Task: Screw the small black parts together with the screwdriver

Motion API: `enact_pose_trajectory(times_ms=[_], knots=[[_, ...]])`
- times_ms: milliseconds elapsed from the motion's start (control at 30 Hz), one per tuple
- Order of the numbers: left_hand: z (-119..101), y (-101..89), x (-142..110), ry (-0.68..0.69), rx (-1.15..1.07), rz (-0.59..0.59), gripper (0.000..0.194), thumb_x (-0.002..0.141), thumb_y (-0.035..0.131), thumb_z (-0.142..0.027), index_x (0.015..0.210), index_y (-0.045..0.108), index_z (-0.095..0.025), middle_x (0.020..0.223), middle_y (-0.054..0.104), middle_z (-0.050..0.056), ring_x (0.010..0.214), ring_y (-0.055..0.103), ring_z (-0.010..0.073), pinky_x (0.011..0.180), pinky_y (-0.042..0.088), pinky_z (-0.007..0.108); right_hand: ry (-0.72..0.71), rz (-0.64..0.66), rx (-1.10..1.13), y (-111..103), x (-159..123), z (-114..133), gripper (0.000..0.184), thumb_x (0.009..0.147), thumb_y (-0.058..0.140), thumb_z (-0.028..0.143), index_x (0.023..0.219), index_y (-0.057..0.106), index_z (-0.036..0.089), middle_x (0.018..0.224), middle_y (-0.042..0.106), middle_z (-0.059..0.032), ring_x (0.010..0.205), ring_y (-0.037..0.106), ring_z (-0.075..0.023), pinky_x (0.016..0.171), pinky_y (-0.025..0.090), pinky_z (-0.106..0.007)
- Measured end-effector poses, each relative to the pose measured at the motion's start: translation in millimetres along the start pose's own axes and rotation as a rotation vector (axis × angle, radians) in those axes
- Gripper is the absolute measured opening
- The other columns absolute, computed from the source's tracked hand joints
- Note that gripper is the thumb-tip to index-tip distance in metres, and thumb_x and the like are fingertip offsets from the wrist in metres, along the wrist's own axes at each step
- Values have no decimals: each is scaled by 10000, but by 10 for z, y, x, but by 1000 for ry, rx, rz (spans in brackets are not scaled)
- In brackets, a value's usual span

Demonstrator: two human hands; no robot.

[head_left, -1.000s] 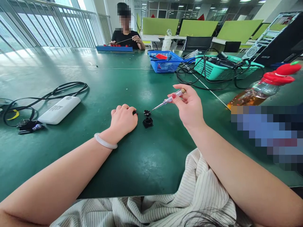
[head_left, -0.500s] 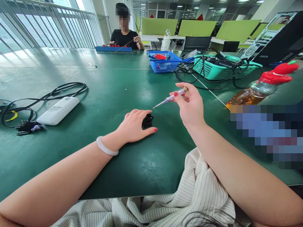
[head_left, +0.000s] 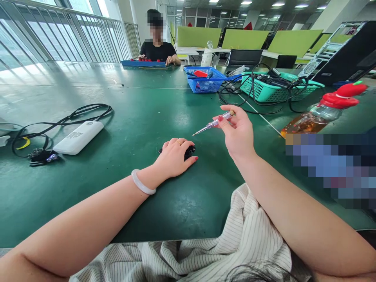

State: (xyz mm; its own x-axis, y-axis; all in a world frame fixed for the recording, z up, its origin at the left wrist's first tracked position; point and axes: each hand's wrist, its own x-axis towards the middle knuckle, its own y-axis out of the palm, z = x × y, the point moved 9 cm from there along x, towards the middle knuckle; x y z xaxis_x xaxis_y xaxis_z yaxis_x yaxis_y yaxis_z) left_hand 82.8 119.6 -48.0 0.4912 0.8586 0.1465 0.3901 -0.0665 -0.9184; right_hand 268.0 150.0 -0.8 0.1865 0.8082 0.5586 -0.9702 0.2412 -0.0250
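My left hand [head_left: 173, 158] rests on the green table [head_left: 188, 211], its fingers draped over a small black object [head_left: 189, 152] with the thumb along the near side. Most of that object is hidden under the palm and fingers, so its kind does not show. In my right hand [head_left: 240, 133] is a screwdriver [head_left: 209, 125] with a clear purplish handle, pinched between thumb and fingers. Its thin metal tip points down and left, a short way above the black object and apart from it.
To the left lie a white power bank [head_left: 79, 138] and looped black cables [head_left: 73, 111]. A blue basket [head_left: 204, 84] and a green basket [head_left: 261, 92] stand beyond my right hand. Further right lies a red-capped bottle [head_left: 308, 119]. Across the table a person [head_left: 158, 49] sits behind a blue tray [head_left: 143, 64].
My left hand has shifted slightly right and covers the black object differently, with some of it now showing on both sides. The screwdriver stays nearly the same. The person opposite has lowered a hand.
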Motion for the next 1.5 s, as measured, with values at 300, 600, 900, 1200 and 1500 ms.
enact_pose_trajectory(times_ms=[300,600,900,1200,1500], knots=[[-169,38,-57,16,3,18,263,985,600,-356,1212,588,-223,1323,684,89,1326,523,318,1145,392,548,57,-46,41,-7,8,3,277,832,765,321,1090,674,280,885,676,13,841,716,-156,866,656,-370],[-88,50,-66,-60,70,8,280,1020,553,-264,1297,578,-231,1279,692,79,1250,560,302,1101,428,504,104,-51,43,8,-13,-1,292,817,764,360,1083,676,279,874,684,20,877,733,-172,893,653,-405],[-110,58,-73,-17,81,18,368,1004,600,-371,1361,631,-284,1339,644,85,1296,526,323,1137,412,538,144,-81,81,-8,-4,-42,342,748,792,380,1056,689,272,847,689,21,862,739,-190,908,639,-436],[-28,-26,-306,-32,57,67,250,1030,534,-297,1215,697,-258,1294,689,61,1262,553,290,1149,409,508,161,-101,87,-52,19,-107,350,751,803,402,1052,679,271,817,671,26,877,754,-203,911,642,-452],[1209,-725,-1411,-295,215,-85,387,968,446,-422,1170,704,-216,1207,723,107,1179,622,309,1103,445,480,147,-92,96,-48,25,-107,369,740,816,435,1053,687,288,842,686,27,849,747,-191,914,644,-451]])
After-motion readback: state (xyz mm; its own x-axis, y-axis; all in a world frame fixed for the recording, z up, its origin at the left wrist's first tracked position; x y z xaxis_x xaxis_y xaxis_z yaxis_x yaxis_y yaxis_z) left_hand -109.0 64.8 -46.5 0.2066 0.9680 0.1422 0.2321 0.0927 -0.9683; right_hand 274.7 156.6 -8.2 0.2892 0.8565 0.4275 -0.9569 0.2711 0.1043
